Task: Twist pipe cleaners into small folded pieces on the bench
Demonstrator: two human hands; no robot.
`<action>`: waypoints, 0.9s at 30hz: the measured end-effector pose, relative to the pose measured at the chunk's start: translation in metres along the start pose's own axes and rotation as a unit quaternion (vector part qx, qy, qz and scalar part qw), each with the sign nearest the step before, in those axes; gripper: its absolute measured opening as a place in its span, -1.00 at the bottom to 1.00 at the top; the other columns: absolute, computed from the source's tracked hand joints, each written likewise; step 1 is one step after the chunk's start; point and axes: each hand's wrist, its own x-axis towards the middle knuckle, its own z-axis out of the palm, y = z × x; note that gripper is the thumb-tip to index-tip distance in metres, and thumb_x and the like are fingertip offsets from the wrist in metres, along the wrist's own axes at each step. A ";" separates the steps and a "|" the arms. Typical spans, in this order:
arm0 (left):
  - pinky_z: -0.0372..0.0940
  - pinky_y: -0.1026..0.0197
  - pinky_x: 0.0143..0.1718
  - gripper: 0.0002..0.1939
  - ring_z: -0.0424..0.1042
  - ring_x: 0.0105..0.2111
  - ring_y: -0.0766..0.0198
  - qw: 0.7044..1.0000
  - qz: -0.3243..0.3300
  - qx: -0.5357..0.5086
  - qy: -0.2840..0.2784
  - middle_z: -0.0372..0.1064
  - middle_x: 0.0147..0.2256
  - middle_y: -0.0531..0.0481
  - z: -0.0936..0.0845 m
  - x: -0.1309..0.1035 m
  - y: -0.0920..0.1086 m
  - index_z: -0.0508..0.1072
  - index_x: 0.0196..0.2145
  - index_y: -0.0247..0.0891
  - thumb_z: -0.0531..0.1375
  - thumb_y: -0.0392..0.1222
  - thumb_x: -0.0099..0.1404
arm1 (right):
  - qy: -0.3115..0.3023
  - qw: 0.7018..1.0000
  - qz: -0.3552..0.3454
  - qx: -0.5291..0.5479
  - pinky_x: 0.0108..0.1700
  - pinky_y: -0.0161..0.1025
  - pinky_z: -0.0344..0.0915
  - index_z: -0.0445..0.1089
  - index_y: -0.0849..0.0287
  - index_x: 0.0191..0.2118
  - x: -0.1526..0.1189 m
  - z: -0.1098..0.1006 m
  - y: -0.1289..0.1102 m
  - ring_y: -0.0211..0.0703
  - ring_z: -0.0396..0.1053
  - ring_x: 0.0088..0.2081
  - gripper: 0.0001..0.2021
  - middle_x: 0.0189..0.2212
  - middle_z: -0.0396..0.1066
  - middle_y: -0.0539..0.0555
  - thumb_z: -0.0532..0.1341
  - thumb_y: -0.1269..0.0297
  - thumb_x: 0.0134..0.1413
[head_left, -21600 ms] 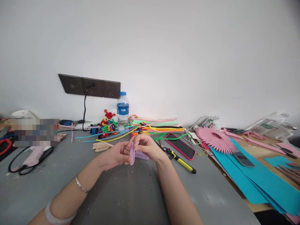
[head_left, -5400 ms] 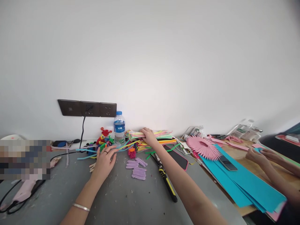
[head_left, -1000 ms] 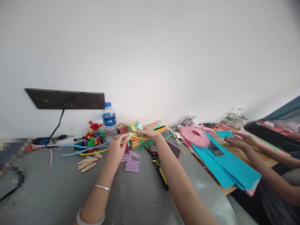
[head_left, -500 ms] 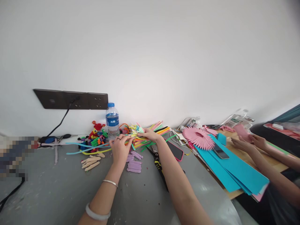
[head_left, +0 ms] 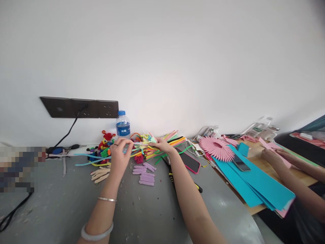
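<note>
My left hand (head_left: 120, 153) is raised in front of the water bottle (head_left: 123, 128), thumb and finger pinched on the end of a thin pale strip (head_left: 141, 144). To its right, my right hand (head_left: 162, 145) has its fingers closed on the other end of that strip, beside a bundle of colourful pipe cleaners (head_left: 175, 139). Purple pieces (head_left: 147, 179) lie in small rows on the grey table below my hands. Beige pieces (head_left: 100, 174) rest left of my left forearm. Pliers (head_left: 171, 176) are partly covered by my right forearm.
A phone with a pink edge (head_left: 189, 161) lies right of the pipe cleaners. Further right are a pleated pink paper fan (head_left: 216, 149), blue sheets (head_left: 264, 179) and another phone (head_left: 240, 163). Another person's hands (head_left: 273, 157) hold pink paper. Colourful pipe-cleaner figures (head_left: 105, 145) stand left of the bottle.
My left hand has moved left, away from my right hand, and the pale strip now spans between them. The other person's hands have lowered with the pink paper.
</note>
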 end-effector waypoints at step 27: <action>0.24 0.34 -0.57 -0.69 0.49 -0.51 0.26 0.702 -0.429 -0.112 -0.557 0.57 -0.38 -0.10 -0.061 -0.006 -0.017 0.47 -0.47 -0.26 0.37 0.01 -0.08 | 0.017 1.000 0.014 0.017 -0.23 -0.26 0.34 0.51 0.22 -0.20 0.000 -0.005 0.009 -0.11 0.44 -0.28 -0.60 -0.33 0.53 0.03 0.40 0.07 -0.15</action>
